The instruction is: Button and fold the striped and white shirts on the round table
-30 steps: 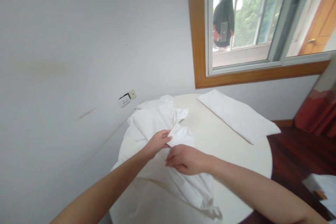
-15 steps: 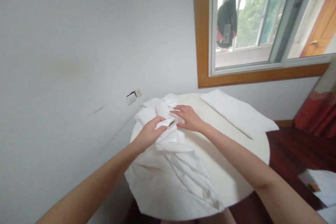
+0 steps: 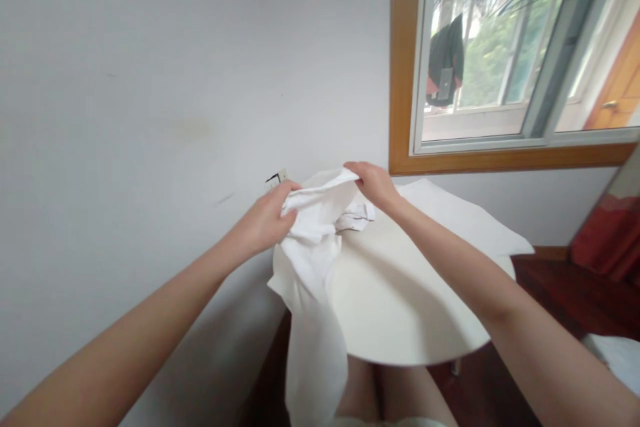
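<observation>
A crumpled white cloth [image 3: 313,267] is held up above the left part of the round table, its upper edge stretched between both hands. My left hand [image 3: 273,213] is closed on the left end of that edge, thumb toward me. My right hand [image 3: 373,183] pinches the other end, farther back. One long part of the cloth hangs down past the table's front edge. Under the raised part, a bunched white piece with folds [image 3: 356,217] lies on the tabletop; whether it belongs to the same cloth I cannot tell.
The round cream table [image 3: 400,307] stands against the wall. A folded white cloth [image 3: 460,217] lies at its back right, overhanging the edge. A socket [image 3: 277,179] is on the wall behind. White items [image 3: 620,357] are on the dark floor at right, near a red curtain [image 3: 610,233].
Both hands have lifted the cloth off the tabletop and drawn its edge taut between them. The cloth that spread over the table's front now hangs as a narrower length. The view has shifted slightly.
</observation>
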Available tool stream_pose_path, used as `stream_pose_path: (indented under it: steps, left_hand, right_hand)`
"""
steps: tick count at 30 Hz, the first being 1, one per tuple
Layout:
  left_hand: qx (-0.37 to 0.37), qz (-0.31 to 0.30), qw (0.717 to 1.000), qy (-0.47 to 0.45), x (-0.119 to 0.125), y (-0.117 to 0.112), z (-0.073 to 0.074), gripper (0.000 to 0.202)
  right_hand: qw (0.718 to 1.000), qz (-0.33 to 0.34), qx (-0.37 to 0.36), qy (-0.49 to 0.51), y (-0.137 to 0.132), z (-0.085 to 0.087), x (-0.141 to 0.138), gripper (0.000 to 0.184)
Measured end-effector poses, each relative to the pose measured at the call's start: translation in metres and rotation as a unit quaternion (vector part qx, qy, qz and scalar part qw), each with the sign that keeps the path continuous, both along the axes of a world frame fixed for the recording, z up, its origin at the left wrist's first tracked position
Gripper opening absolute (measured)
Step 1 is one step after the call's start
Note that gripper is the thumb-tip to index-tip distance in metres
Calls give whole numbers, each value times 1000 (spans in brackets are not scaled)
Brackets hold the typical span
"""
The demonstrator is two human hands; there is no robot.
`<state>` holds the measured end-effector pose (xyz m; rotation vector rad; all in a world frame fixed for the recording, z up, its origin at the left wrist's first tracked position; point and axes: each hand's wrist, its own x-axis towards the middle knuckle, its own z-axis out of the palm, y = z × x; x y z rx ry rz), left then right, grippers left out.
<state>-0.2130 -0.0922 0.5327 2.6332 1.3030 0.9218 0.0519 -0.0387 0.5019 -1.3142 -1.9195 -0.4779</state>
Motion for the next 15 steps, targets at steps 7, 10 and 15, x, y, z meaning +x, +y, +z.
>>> stream_pose_path:
  steps: [7,10,15]
  left_hand:
    - [245,104,963,28,34,27,84,23]
    - [281,144,949,-2,68,27,126,44]
    - [345,184,918,-74,89,17,168,40]
  right_hand:
    - [984,-68,164,4,-24,103,45,35]
    - [971,-125,203,7,-41,155,73,70]
    - [937,-182,298,26,-85,221,91,34]
